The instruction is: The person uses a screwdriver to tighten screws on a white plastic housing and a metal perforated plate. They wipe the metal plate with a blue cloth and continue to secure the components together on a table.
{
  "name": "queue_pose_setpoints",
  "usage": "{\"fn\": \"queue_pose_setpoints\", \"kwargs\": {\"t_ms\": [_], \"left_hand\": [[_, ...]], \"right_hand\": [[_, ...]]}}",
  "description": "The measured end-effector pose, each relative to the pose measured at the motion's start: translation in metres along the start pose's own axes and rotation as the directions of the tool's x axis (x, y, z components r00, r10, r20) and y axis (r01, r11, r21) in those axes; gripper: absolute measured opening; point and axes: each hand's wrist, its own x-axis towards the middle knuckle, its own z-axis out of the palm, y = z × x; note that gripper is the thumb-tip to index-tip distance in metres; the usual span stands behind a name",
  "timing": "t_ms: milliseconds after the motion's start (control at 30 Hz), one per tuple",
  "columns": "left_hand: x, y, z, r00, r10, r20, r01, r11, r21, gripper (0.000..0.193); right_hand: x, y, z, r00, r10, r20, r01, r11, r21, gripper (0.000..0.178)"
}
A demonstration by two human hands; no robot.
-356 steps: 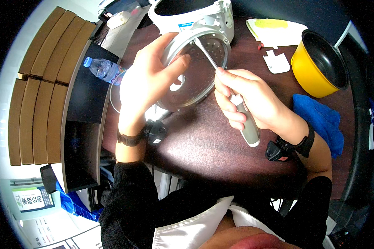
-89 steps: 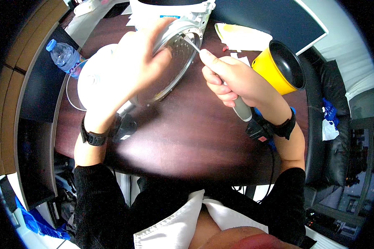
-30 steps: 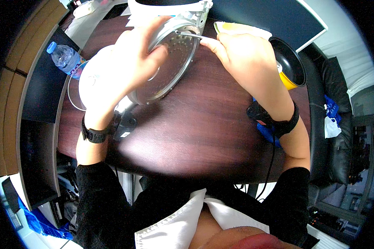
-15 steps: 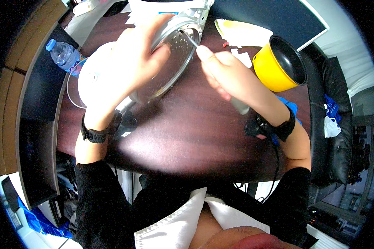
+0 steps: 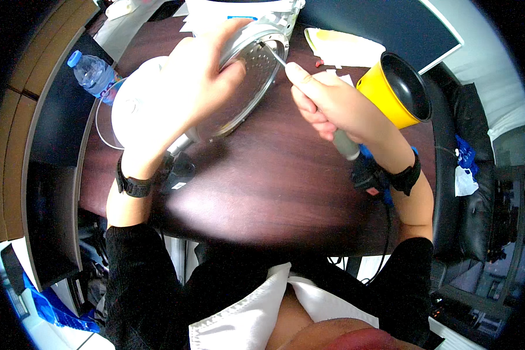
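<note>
My left hand (image 5: 207, 81) grips a round lid (image 5: 242, 114) with a shiny metal rim and a plate with small holes, holding it tilted above the table. Its thumb lies across the plate, and the other fingers reach over the far edge. A screwdriver (image 5: 345, 144) with a grey-green handle is closed in my right hand (image 5: 326, 99). Its metal shaft points up and left, with the tip at the lid's upper rim; whether it sits in a screw is too small to tell. Left of my left hand is a rounded white part (image 5: 137, 105), washed out by glare.
Behind the lid stands a white appliance body (image 5: 239, 13). A yellow pot with a black inside (image 5: 385, 93) lies tilted at the right, near a pale cloth (image 5: 347, 48). A water bottle (image 5: 93, 73) stands far left. Black devices with cables (image 5: 370, 175) are by my right wrist.
My right hand has rolled on the screwdriver, its fingers now showing curled round the handle. The screwdriver tip stays at the lid's rim. The whole view has shifted slightly.
</note>
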Motion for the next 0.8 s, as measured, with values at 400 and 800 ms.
{"fn": "queue_pose_setpoints", "kwargs": {"t_ms": [400, 800], "left_hand": [[-0.001, -0.005, 0.003, 0.989, 0.123, -0.080, -0.122, 0.992, 0.013, 0.051], [0.002, -0.004, 0.002, 0.999, 0.038, 0.027, -0.035, 0.996, -0.078, 0.051]], "right_hand": [[0.022, 0.022, 0.002, 0.686, -0.683, -0.251, 0.172, 0.487, -0.856, 0.046], [0.001, 0.002, -0.007, 0.985, -0.005, -0.171, -0.020, 0.989, -0.145, 0.056]]}}
